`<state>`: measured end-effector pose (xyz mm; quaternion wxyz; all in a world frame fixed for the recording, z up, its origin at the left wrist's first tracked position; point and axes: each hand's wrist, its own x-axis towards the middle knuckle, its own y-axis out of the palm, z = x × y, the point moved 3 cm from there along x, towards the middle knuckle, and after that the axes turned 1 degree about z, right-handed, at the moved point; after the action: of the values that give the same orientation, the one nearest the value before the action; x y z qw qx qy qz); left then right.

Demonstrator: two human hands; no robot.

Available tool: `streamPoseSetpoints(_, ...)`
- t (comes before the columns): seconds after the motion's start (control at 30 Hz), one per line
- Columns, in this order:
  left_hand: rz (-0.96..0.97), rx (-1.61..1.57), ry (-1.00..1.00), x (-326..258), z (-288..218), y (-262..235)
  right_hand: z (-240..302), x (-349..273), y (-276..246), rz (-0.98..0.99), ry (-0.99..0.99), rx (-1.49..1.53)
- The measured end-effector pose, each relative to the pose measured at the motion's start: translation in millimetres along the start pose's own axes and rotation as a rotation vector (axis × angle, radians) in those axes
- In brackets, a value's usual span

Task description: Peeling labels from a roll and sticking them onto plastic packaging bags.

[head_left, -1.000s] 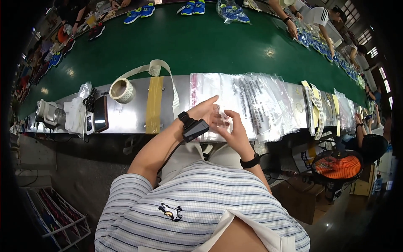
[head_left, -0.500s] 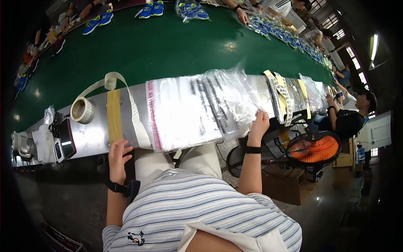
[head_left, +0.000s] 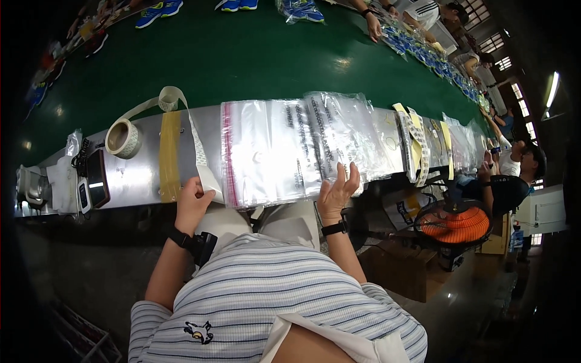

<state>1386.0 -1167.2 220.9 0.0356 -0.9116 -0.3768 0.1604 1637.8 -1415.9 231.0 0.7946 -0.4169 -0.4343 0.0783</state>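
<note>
My left hand [head_left: 195,204] is at the near edge of the metal ledge, fingers pinched around the loose end of a pale sticker strip [head_left: 196,145]. That strip loops back to its roll [head_left: 123,140], which lies on the ledge. A yellow-brown tape band [head_left: 170,157] crosses the metal to the left of the strip. In front of me lies a stack of clear plastic bags [head_left: 260,151] with a pink-red edge. One printed clear bag [head_left: 339,127] rests on its right part. My right hand [head_left: 339,193] has its fingers apart at the near edge of that bag.
Across the green conveyor belt [head_left: 242,66] are blue shoes [head_left: 158,13], some bagged, and co-workers' hands. More sticker sheets [head_left: 417,145] lie to the right of the bags. A dark phone [head_left: 98,177] is on the left, and an orange fan [head_left: 454,224] stands at the right.
My left hand has moved right, from the yellow-brown band to the strip's end, and closed on it. My right hand has let go of the bag's right corner and moved left.
</note>
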Motion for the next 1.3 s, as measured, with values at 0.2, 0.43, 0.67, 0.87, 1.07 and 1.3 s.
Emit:
streamPoseSetpoints(0.2, 0.057, -0.243, -0.023, -26.4, -24.5, -7.9, 57.1, 18.7, -11.5, 0.009, 0.096, -0.077)
streamPoseSetpoints(0.43, 0.186, -0.597, -0.198, -29.4, -83.2, 11.2, 159.7, 19.6, -3.6, 0.870, 0.389, 1.319)
streamPoseSetpoints(0.67, 0.389, -0.305, -0.150, -50.9, -75.5, 18.1, 180.0, 44.3, 19.0, 1.244, 0.700, 1.499)
streamPoseSetpoints(0.87, -0.368, 0.373, 0.487, -57.0, -118.3, -13.6, 183.6, 42.1, 7.4, 1.022, 0.289, 1.197)
streamPoseSetpoints(1.07, -0.102, 0.419, 0.467, -48.6, -111.4, 8.7, 189.8, 45.4, 10.3, 0.761, 0.082, 1.148)
streamPoseSetpoints(1.3, -0.003, -0.220, 0.151, -31.9, -85.0, 8.2, 194.0, 54.6, 6.0, 0.692, 0.002, 0.937)
